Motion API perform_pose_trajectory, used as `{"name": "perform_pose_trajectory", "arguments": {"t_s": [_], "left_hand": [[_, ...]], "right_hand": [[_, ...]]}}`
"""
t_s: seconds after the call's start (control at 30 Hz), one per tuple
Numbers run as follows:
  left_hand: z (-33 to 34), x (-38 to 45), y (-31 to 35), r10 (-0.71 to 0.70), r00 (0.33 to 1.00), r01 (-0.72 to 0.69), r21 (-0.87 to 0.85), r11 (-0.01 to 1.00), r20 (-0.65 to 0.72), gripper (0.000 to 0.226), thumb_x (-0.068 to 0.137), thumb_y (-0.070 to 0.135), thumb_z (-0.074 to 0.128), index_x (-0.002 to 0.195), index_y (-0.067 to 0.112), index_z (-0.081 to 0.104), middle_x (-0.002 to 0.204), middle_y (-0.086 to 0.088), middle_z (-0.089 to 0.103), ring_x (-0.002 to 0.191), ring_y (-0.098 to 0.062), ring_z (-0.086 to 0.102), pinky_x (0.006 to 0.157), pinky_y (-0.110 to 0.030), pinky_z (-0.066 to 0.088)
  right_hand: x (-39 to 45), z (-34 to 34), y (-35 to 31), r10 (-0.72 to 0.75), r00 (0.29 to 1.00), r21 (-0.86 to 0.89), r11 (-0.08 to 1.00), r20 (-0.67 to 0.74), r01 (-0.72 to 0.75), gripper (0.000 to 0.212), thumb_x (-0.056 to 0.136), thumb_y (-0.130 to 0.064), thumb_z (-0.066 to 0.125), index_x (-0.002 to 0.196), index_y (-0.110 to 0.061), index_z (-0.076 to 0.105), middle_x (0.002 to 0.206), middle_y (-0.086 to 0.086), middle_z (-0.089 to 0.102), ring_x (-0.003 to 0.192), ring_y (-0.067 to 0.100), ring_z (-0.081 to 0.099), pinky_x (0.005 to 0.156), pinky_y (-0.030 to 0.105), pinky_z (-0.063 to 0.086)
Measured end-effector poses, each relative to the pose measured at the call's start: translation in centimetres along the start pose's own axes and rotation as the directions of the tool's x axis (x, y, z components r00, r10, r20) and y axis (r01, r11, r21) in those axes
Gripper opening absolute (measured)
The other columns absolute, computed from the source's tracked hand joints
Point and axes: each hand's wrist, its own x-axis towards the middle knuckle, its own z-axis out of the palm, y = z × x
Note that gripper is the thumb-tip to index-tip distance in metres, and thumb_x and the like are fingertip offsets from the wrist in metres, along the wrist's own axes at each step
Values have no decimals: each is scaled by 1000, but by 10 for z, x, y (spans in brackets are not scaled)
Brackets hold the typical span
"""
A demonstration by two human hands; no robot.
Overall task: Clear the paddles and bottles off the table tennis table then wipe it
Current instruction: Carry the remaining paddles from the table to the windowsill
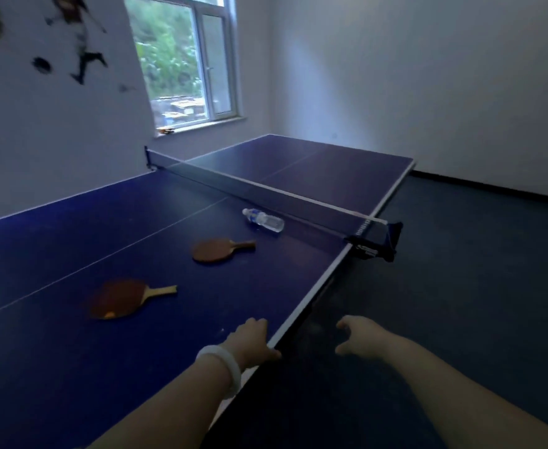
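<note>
Near paddle (127, 298): flat on the blue table (55, 367), near-left part of the near half, dark red face up, handle pointing right. Untouched.

Far paddle (219, 249): flat on the same half, further toward the net (266, 186) and to the right of the first; handle also pointing right. The two are well apart.

Bottle (263, 219): one clear plastic bottle lying on its side, just on the near side of the net, cap end to the left. Only one bottle visible; the far half shows nothing on it that I can make out.

Left hand (250, 340): at the table's right edge, close to the camera, thumb over the white edge line. It looks to rest on the surface, fingers loosely bent, holding nothing. White bangle (222, 364) on that wrist.

Right hand (358, 335): off the table, over the dark floor (476, 319) beside the edge, fingers loosely curled and apart, empty.

Progress, judged: clearing not yet begun. All three items lie on the table. Left to do: pick up both paddles and the bottle, put them somewhere off the table, then wipe. No cloth visible in view, so a wiper must be fetched.

Surroundings: window (185, 59) on the far-left wall with small objects on its sill, too blurred to identify; wall decals (78, 37) to its left.
</note>
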Motion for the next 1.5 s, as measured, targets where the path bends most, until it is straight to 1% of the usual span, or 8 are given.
{"name": "perform_pose_trajectory", "arguments": {"t_s": [0.13, 0.37, 0.6, 0.73, 0.8, 1.07, 1.33, 1.5], "left_hand": [[-7, 15, -19, -146, 989, 142, -117, 983, -21, 62, 87, 47, 68, 134, 16, 43, 134, -5, 44, 118, -22, 48, 103, -40, 44], [-25, 52, -66, -329, 943, 304, -275, 912, -52, 57, 87, 46, 67, 132, 20, 44, 130, -2, 44, 111, -19, 50, 99, -39, 48], [-55, 133, -110, -403, 913, 357, -348, 867, -67, 54, 88, 45, 67, 130, 19, 45, 131, -3, 44, 114, -19, 49, 100, -39, 47], [-66, 174, -125, -423, 902, 366, -367, 855, -84, 56, 88, 45, 66, 131, 18, 44, 133, -3, 42, 117, -21, 48, 101, -40, 46], [-65, 189, -129, -449, 887, 379, -385, 842, -109, 60, 89, 46, 65, 136, 18, 41, 136, -3, 40, 121, -21, 45, 103, -40, 44], [-58, 251, -147, -599, 788, 516, -379, 768, -140, 83, 89, 56, 60, 152, 18, 21, 157, -3, 20, 144, -24, 23, 115, -44, 29], [-55, 306, -167, -793, 609, 695, -469, 545, -19, 103, 83, 66, 60, 156, 19, 3, 164, -4, -4, 151, -25, -4, 122, -45, 12], [-32, 327, -167, -821, 571, 740, -437, 512, 5, 120, 77, 73, 59, 154, 21, -17, 159, -3, -27, 147, -26, -23, 121, -48, -6]], "right_hand": [[68, -16, -25, -135, 987, 3, 991, 84, 136, 57, 84, -22, 74, 135, -13, 50, 134, 4, 53, 111, 15, 53, 92, 22, 47], [172, -7, -99, -277, 929, -56, 953, 247, 299, 67, 88, -31, 71, 145, -13, 39, 145, 6, 44, 124, 21, 49, 97, 28, 45], [259, -4, -151, -259, 917, -66, 954, 302, 292, 64, 90, -26, 70, 145, -14, 39, 149, 6, 39, 130, 21, 46, 98, 27, 43], [306, -9, -164, -262, 920, -34, 958, 292, 284, 60, 89, -26, 71, 141, -17, 43, 146, 6, 43, 118, 17, 51, 87, 24, 45], [326, -11, -169, -258, 918, -18, 961, 301, 276, 60, 90, -29, 69, 142, -18, 42, 146, 6, 43, 117, 17, 51, 89, 25, 45], [421, -13, -186, -390, 891, 9, 917, 233, 399, 71, 87, -39, 70, 147, -20, 36, 151, 3, 35, 138, 22, 34, 112, 36, 35], [537, -20, -204, -520, 829, -219, 801, 206, 557, 92, 86, -51, 67, 155, -19, 17, 163, 3, 12, 149, 23, 11, 121, 38, 15], [583, -13, -215, -475, 842, -305, 787, 255, 536, 89, 86, -55, 64, 154, -21, 18, 159, 3, 22, 144, 28, 22, 115, 44, 27]]}}
